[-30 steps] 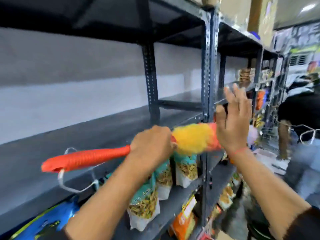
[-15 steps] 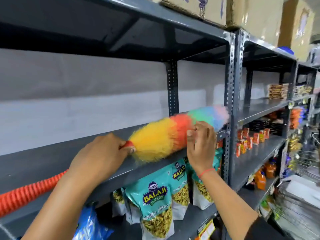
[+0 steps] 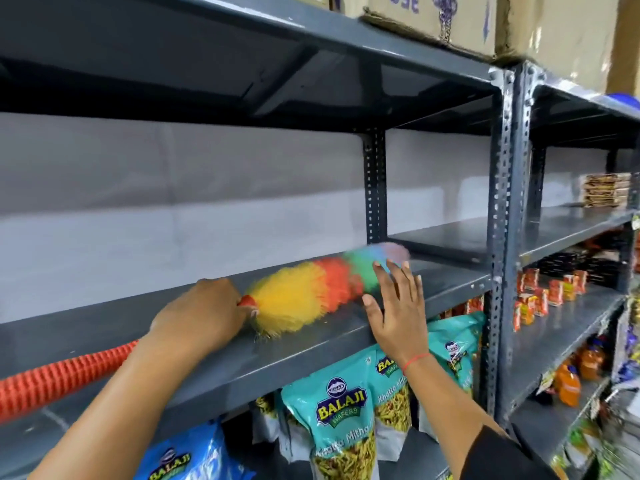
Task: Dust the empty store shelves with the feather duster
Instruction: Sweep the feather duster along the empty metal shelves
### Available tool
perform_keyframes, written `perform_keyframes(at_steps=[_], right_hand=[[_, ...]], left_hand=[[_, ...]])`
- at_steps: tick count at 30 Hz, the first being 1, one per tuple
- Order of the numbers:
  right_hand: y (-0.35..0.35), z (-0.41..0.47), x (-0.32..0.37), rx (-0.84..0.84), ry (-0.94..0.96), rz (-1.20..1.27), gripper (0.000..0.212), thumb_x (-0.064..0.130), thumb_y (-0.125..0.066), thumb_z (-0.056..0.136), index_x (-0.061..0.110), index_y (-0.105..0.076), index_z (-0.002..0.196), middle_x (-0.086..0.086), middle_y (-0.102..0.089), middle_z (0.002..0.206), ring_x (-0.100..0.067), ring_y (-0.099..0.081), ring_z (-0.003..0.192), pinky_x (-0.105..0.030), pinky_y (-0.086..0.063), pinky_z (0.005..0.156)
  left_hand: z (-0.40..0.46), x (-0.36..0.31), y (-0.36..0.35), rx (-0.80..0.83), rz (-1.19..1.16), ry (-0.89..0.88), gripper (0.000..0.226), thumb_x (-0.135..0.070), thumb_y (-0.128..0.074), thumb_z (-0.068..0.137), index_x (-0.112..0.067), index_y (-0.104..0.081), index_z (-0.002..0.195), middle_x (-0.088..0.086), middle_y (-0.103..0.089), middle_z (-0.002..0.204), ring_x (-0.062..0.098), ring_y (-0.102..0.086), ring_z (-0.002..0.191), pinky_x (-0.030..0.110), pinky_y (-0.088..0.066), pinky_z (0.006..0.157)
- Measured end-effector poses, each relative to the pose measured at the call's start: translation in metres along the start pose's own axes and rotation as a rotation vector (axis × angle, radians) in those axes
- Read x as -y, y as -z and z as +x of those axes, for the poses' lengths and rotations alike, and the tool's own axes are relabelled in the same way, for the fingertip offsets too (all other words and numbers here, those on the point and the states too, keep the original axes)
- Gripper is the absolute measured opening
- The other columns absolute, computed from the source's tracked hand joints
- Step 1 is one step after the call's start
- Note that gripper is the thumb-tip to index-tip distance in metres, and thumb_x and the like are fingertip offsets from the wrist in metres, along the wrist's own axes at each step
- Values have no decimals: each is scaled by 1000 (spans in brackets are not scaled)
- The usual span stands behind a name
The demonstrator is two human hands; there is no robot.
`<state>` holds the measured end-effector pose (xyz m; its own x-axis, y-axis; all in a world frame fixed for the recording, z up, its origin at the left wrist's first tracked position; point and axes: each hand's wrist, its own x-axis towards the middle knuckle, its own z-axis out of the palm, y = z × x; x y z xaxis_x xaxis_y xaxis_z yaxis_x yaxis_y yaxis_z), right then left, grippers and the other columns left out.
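The feather duster [image 3: 304,294] has a fluffy head banded yellow, red, green and pale blue, and a ribbed orange handle that runs down to the left edge. Its head lies on the empty grey metal shelf [image 3: 145,323]. My left hand [image 3: 199,311] is closed around the handle just behind the head. In front of the green part of the head, my right hand [image 3: 396,306] is held flat with fingers spread over the shelf's front edge; whether it touches the feathers I cannot tell.
Teal and blue snack bags [image 3: 346,420] hang on the shelf below. A perforated steel upright [image 3: 505,216] divides the bays. The right bay holds small red packets [image 3: 550,292], orange bottles and stacked packs. Cardboard boxes [image 3: 446,22] sit on top.
The duster head has come down from mid-air onto the shelf and moved inward. My right hand has opened from curled against the head to flat. The view has turned from the aisle to the shelf.
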<state>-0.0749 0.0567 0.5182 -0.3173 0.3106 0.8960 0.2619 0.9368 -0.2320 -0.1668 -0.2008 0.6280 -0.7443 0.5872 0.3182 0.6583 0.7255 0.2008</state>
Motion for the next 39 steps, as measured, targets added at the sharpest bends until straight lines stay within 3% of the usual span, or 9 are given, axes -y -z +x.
perform_keyframes(at_steps=[4, 8, 12, 17, 22, 28, 33, 37, 39], right_hand=[[3, 1, 2, -14, 30, -66, 56, 52, -15, 98, 17, -32, 138, -18, -44, 139, -33, -23, 135, -51, -13, 110], [3, 0, 0, -42, 27, -82, 55, 48, -20, 98, 17, -26, 142, -18, -37, 144, -32, -20, 137, -50, -9, 112], [2, 2, -1, -70, 101, -65, 55, 49, -18, 99, 15, -31, 140, -15, -35, 144, -33, -23, 135, -51, -10, 111], [-2, 3, -3, -103, 157, -4, 53, 48, -20, 99, 16, -31, 140, -10, -31, 144, -32, -23, 136, -52, -11, 112], [-3, 3, -5, -116, 178, 14, 52, 47, -21, 99, 15, -32, 139, -9, -31, 143, -32, -24, 135, -54, -13, 111], [-4, 3, -6, -115, 180, 40, 55, 50, -22, 98, 14, -30, 140, -10, -30, 143, -33, -22, 136, -54, -9, 112], [-3, 4, -6, -95, 183, 20, 53, 45, -27, 97, 13, -31, 138, -10, -31, 141, -34, -23, 134, -50, -4, 112], [-4, 2, -7, -84, 181, 16, 54, 46, -27, 97, 13, -33, 139, -12, -33, 141, -35, -23, 134, -50, -4, 112], [-3, 3, -6, -75, 184, 22, 57, 50, -19, 98, 13, -32, 139, -12, -32, 142, -34, -21, 135, -52, -5, 111]], left_hand=[[-5, -8, -2, -103, -30, -23, 36, -40, -49, 93, -7, -62, 86, 11, -59, 85, 37, -63, 91, 37, -48, 75], [-4, -14, -10, 81, -40, -90, 35, -45, -50, 92, -19, -62, 71, 9, -61, 78, 33, -64, 91, 32, -43, 70], [11, -18, -15, -41, -39, -9, 37, -41, -48, 94, -10, -66, 101, 18, -66, 108, 35, -62, 99, 34, -44, 75], [13, -19, -19, 66, -28, -22, 36, -42, -52, 91, -17, -58, 66, 13, -67, 88, 34, -65, 94, 31, -42, 67], [19, -14, -13, -35, 35, 97, 37, -40, -49, 93, -9, -64, 105, 17, -64, 114, 37, -61, 105, 40, -51, 89], [8, -33, -19, 81, -71, 45, 42, -43, -53, 90, -19, -53, 56, 20, -68, 99, 36, -64, 98, 33, -43, 72], [8, -29, -16, -57, -15, 150, 38, -38, -48, 93, -8, -63, 110, 20, -60, 122, 38, -59, 111, 41, -48, 90], [-8, -23, -11, 25, -65, 95, 39, -39, -54, 91, -17, -57, 59, 20, -65, 85, 36, -63, 91, 32, -41, 66], [-18, -15, -9, 81, -13, 110, 38, -43, -55, 89, -18, -62, 61, 12, -64, 79, 34, -63, 88, 32, -41, 67]])
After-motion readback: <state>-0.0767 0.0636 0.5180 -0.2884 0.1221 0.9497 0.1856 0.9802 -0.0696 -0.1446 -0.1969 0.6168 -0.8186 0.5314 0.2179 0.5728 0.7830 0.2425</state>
